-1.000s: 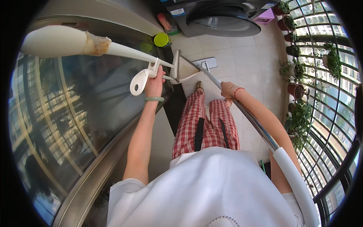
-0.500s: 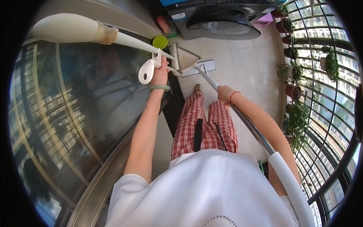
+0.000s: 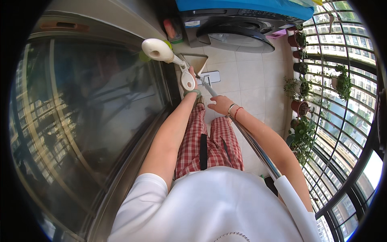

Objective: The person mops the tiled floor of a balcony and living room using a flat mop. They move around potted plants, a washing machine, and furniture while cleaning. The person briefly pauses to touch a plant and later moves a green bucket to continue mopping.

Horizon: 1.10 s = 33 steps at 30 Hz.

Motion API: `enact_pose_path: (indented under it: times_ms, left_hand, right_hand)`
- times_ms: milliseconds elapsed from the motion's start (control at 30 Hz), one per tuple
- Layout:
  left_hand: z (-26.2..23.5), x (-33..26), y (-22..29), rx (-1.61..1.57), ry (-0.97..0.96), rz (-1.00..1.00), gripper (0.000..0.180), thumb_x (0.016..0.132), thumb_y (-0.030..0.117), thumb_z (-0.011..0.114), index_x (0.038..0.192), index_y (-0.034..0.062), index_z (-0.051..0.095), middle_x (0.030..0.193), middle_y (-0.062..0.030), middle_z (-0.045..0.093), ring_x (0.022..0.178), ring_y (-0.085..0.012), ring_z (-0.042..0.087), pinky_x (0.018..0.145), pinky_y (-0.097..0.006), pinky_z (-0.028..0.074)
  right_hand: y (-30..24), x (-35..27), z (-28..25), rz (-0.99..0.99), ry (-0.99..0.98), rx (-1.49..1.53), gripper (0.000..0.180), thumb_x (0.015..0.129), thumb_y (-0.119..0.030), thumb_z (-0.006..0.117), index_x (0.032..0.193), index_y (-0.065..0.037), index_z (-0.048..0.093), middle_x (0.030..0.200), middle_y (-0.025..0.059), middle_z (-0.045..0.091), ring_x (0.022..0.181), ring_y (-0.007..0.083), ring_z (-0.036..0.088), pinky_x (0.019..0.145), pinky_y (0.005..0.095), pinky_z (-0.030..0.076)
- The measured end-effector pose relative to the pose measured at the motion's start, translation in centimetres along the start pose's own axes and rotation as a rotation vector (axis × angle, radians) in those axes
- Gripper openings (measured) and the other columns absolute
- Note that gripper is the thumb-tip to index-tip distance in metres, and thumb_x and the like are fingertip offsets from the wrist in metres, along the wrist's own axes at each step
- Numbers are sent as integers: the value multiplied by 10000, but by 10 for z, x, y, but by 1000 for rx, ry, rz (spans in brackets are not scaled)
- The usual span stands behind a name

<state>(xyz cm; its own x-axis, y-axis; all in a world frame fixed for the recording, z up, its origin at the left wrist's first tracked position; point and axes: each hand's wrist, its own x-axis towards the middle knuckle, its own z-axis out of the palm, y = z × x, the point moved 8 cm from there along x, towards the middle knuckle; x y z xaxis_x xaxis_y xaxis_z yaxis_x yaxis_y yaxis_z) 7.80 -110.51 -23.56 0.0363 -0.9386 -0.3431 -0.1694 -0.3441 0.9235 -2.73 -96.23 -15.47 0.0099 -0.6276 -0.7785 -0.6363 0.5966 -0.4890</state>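
Far left you've got the big dark glass panel (image 3: 92,105), with window bars reflected in it. Just off its right edge, the fat bulb end of a long white handle (image 3: 161,49) is tipped up toward the camera, and right beside it there's a white ring-ended grip (image 3: 188,82). Your left hand (image 3: 193,76) is wrapped around the handles there, mostly tucked behind that grip, so I can't make out every finger. Green bangle (image 3: 192,93) on that wrist, btw. Just past the hand, the pale scoop (image 3: 196,61) sits down by the floor tiles (image 3: 252,76).

Below that are your red checked trousers (image 3: 191,141), and the white flat mop head (image 3: 215,76) lies on the tiles right next to the scoop; can't tell if they touch. Your right hand (image 3: 221,105) is over the mop's pole (image 3: 258,147), fingers partly stretched out to the left, and I honestly can't tell how firmly it's gripping. The pole's white upper section runs between your shirt and right arm. Up top is the dark washing machine (image 3: 238,34), then potted plants (image 3: 301,139) along the barred window (image 3: 342,161) at far right.
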Motion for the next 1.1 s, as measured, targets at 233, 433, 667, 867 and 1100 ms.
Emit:
enact_pose_path:
  times_ms: [233,433,667,867,1100]
  left_hand:
    - [2,28,8,68,15,-2,459,946,465,574,960,13,648,824,-74,634,744,-176,587,644,-361,475]
    - [11,34,25,-123,-2,-122,391,934,365,637,1059,-5,607,959,-79,644,839,-173,598,721,-330,494]
    - [5,59,-27,22,-30,62,272,911,261,678,940,0,606,894,-88,652,824,-207,603,737,-356,474]
    - [-23,79,-64,20,-24,123,351,857,150,722,1124,51,517,944,-75,609,863,-199,591,765,-327,501]
    - [-16,81,-99,-18,-131,60,617,790,123,747,1313,31,433,1237,-126,529,1109,-267,524,932,-374,454]
  right_hand:
    - [32,2,10,155,-127,-207,341,820,-177,617,1100,17,641,1073,224,677,1009,355,663,865,441,533]
    - [26,-8,4,257,-262,-202,402,843,-64,541,1233,31,508,1113,238,643,1003,364,653,847,424,541]
    - [-23,3,-35,-285,443,-13,517,937,-141,509,1414,-20,350,1383,198,489,1289,347,452,1041,422,405]
    - [-53,10,-33,-332,353,240,540,952,-147,493,1460,-86,319,1381,225,484,1241,387,485,1026,427,414]
    - [-60,16,-27,-359,319,299,558,956,-136,474,1482,-92,293,1380,240,484,1251,396,476,1034,421,406]
